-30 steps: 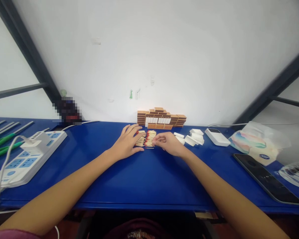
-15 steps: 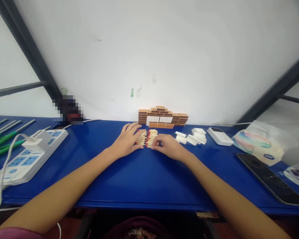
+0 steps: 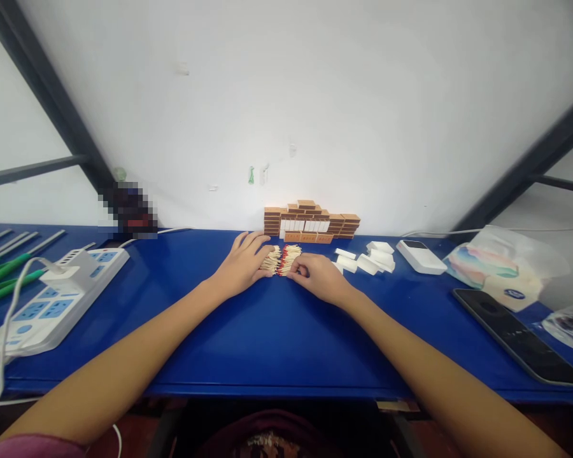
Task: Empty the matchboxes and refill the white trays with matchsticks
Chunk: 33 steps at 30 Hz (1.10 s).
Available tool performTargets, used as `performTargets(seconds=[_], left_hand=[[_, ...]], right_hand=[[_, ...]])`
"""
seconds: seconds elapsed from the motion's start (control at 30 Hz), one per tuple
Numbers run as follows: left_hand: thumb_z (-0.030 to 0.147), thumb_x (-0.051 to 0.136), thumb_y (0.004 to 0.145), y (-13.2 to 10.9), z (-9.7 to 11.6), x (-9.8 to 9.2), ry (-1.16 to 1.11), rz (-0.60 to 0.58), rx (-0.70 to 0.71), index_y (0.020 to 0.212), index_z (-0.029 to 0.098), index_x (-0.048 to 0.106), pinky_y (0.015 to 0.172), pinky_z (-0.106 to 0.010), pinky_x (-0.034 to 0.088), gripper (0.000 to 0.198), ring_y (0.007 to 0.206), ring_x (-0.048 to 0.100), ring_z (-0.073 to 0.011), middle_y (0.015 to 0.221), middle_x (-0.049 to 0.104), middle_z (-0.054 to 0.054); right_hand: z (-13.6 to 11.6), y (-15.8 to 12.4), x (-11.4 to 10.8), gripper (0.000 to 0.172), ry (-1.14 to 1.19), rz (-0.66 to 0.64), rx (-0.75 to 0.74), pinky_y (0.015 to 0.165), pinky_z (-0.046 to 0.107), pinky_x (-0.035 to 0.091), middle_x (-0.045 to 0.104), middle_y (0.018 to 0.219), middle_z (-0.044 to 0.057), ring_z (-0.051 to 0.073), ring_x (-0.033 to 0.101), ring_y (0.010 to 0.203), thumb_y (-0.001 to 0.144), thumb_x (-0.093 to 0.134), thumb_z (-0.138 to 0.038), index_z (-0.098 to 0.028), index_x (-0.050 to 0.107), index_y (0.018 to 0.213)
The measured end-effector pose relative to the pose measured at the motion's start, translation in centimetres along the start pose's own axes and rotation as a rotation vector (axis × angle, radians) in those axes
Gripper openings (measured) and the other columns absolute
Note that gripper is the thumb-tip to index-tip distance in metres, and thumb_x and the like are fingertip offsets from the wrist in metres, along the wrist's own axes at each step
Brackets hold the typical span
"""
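Observation:
Two rows of red-tipped matchsticks, a left row point(image 3: 270, 261) and a right row point(image 3: 290, 257), lie side by side on the blue table. My left hand point(image 3: 242, 264) rests with fingers spread along the outer side of the left row, its thumb touching the near end. At the near right edge of the other row, my right hand point(image 3: 318, 275) has thumb and forefinger closed in a pinch against the matches. Whatever is between those fingertips is hidden. Behind both rows stands a stepped stack of brown matchboxes point(image 3: 307, 237) with white trays set into its middle.
Several white matchbox trays point(image 3: 370, 262) lie right of my right hand. Farther right are a white power bank point(image 3: 421, 257), a tissue pack point(image 3: 510, 273) and a black phone point(image 3: 516, 334). A white power strip point(image 3: 71, 299) and green-handled tools point(image 3: 9, 277) occupy the left.
My left thumb has drawn slightly back up against the left row. The right hand stays pinched at the right row. The whole view has shifted a little.

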<state>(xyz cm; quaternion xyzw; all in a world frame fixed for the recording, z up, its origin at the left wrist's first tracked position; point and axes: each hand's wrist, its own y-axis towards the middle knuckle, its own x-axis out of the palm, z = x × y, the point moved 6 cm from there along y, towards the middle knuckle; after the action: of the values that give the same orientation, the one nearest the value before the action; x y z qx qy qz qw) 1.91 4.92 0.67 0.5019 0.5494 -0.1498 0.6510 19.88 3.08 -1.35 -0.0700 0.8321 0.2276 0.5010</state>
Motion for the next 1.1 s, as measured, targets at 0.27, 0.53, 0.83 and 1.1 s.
performTargets(seconds=[0.27,0.53,0.83,1.1], left_hand=[[0.040,0.070,0.093,0.3,-0.5,0.1,0.010,0.024,-0.007,0.136,0.016,0.054,0.119,-0.055,0.030,0.052,0.143,0.042,-0.0341,0.144,0.055,-0.018],[0.040,0.071,0.092,0.5,-0.6,0.5,0.018,0.037,0.018,0.137,0.017,0.054,0.119,-0.054,0.030,0.053,0.140,0.044,-0.0342,0.141,0.057,-0.017],[0.038,0.070,0.093,0.6,-0.4,0.3,0.038,0.034,0.028,0.137,0.015,0.054,0.120,-0.056,0.029,0.052,0.141,0.044,-0.0348,0.141,0.057,-0.018],[0.040,0.068,0.094,0.0,-0.1,-0.3,0.025,0.039,0.037,0.137,0.015,0.055,0.119,-0.057,0.030,0.052,0.140,0.044,-0.0355,0.140,0.057,-0.019]], right_hand=[[0.5,0.3,0.3,0.020,-0.003,0.035,0.019,0.061,0.027,0.029,0.057,0.069,-0.002,0.012,0.048,0.063,0.091,0.071,-0.024,-0.019,0.063,0.074],[1.0,0.5,0.4,0.016,-0.006,0.052,0.033,0.063,0.027,0.030,0.059,0.071,-0.002,0.013,0.050,0.065,0.090,0.073,-0.025,-0.019,0.067,0.077],[1.0,0.7,0.3,0.018,0.002,0.065,0.028,0.062,0.026,0.030,0.058,0.069,-0.002,0.012,0.049,0.064,0.090,0.073,-0.024,-0.018,0.065,0.075],[0.7,0.2,0.0,0.015,0.034,0.043,-0.009,0.060,0.026,0.029,0.056,0.067,-0.003,0.012,0.048,0.062,0.090,0.073,-0.023,-0.019,0.068,0.077]])
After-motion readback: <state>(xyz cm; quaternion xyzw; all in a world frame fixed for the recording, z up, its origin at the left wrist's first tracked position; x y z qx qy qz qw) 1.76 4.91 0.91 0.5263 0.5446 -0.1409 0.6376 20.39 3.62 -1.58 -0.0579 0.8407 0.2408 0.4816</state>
